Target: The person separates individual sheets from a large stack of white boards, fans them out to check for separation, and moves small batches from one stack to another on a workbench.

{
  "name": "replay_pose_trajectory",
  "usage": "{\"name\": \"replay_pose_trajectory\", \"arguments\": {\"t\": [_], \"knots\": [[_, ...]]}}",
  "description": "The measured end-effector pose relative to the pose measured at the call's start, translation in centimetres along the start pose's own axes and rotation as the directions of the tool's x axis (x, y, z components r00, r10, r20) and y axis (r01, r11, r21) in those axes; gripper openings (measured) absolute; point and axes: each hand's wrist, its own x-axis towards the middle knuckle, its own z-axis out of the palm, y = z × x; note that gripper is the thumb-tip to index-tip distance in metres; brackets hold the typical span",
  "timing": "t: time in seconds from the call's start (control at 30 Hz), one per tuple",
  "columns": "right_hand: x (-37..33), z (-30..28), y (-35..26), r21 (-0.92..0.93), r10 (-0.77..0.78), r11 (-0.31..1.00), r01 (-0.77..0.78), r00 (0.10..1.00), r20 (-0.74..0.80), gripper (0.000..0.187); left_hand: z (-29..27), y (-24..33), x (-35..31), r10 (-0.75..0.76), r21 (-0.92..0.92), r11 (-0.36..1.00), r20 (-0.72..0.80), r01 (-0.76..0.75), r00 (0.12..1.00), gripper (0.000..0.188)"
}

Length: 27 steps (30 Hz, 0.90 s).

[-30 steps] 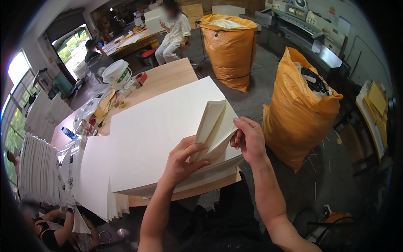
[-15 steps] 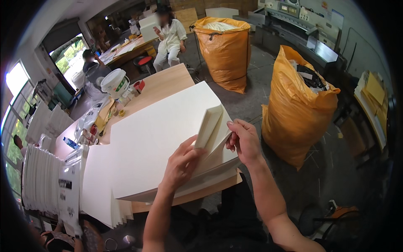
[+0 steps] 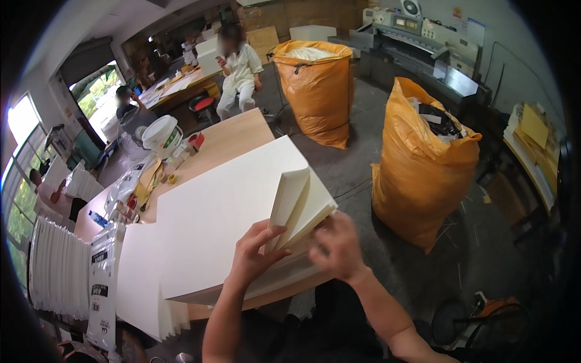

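Note:
A large stack of white paper sheets [image 3: 212, 230] lies on the wooden table before me. At its near right corner several sheets are bent back into an upright flap [image 3: 287, 196]. My left hand [image 3: 253, 253] grips the base of this flap, thumb on one side and fingers on the other. Just right of it, my right hand [image 3: 338, 247] is at the stack's right edge, below the corner. Motion smears its fingers, so whether they pinch any paper is not visible.
Two orange woven sacks [image 3: 315, 91] [image 3: 417, 181] stand on the floor to the right. A white bucket [image 3: 162, 136], tape rolls and a bottle [image 3: 98, 218] sit on the table's left part. Wrapped paper bundles [image 3: 57, 266] are at far left. A seated person [image 3: 239, 72] is farther back.
My right hand has left the corner sheets and come down and nearer to me along the stack's edge. My left hand still holds the flap, which leans back less tightly. The view has shifted slightly.

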Motion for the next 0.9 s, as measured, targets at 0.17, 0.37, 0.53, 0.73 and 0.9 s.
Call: {"name": "replay_pose_trajectory", "arguments": {"t": [0.17, 0.37, 0.53, 0.73, 0.9], "knots": [[-1.4, 0.8, 0.7, 0.072, 0.042, 0.993, -0.094, 0.847, 0.529, 0.045, 0.3, 1.2, -0.2, 0.252, 0.402, 0.859, 0.204, -0.316, 0.946, 0.063], [-0.7, 0.7, -0.2, 0.103, 0.083, 0.984, -0.145, 0.886, 0.456, 0.041, 0.7, 0.6, 0.3, 0.121, 0.344, 0.925, 0.135, -0.162, 0.983, 0.062], [-0.7, -0.4, 0.8, 0.197, 0.038, 0.977, -0.086, 0.971, 0.235, 0.030, 1.1, 0.2, 1.0, 0.120, 0.336, 0.930, 0.107, -0.149, 0.987, 0.055], [0.0, -3.7, 3.9, -0.216, 0.518, 0.852, -0.477, 0.828, 0.214, 0.033, 1.3, 0.0, 0.9, 0.085, 0.328, 0.937, 0.108, -0.117, 0.990, 0.060], [5.2, -4.3, 1.4, -0.161, 0.429, 0.903, -0.398, 0.847, 0.313, 0.043, 1.1, 0.0, 0.7, 0.061, 0.248, 0.966, 0.052, -0.073, 0.997, 0.052]]}}
